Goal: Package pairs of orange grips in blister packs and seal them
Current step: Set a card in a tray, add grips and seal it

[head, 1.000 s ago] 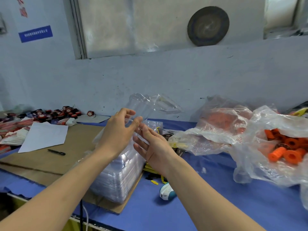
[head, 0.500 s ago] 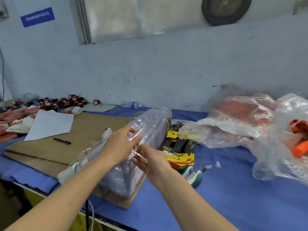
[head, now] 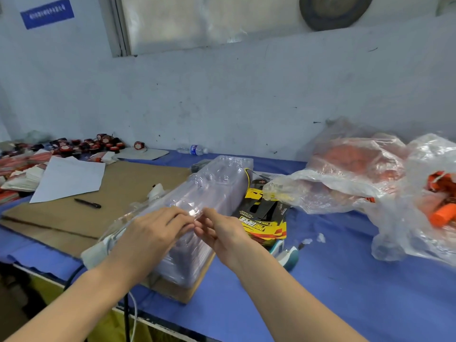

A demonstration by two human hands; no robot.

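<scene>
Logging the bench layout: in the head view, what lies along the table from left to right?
Along the table: white paper sheet → black pen → stack of clear blister packs → yellow-and-black printed cards → clear bag of orange grips.

I see: stack (head: 217,183) centre, near, on cardboard (head: 128,188); paper (head: 71,178) and pen (head: 87,203) left on it; cards (head: 264,218) just right of stack; bags (head: 345,174) far right; bottle (head: 195,149) behind.

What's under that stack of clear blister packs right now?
The stack of clear blister packs rests on a brown cardboard sheet, itself on the blue tablecloth. Anything between stack and cardboard is hidden.
</scene>
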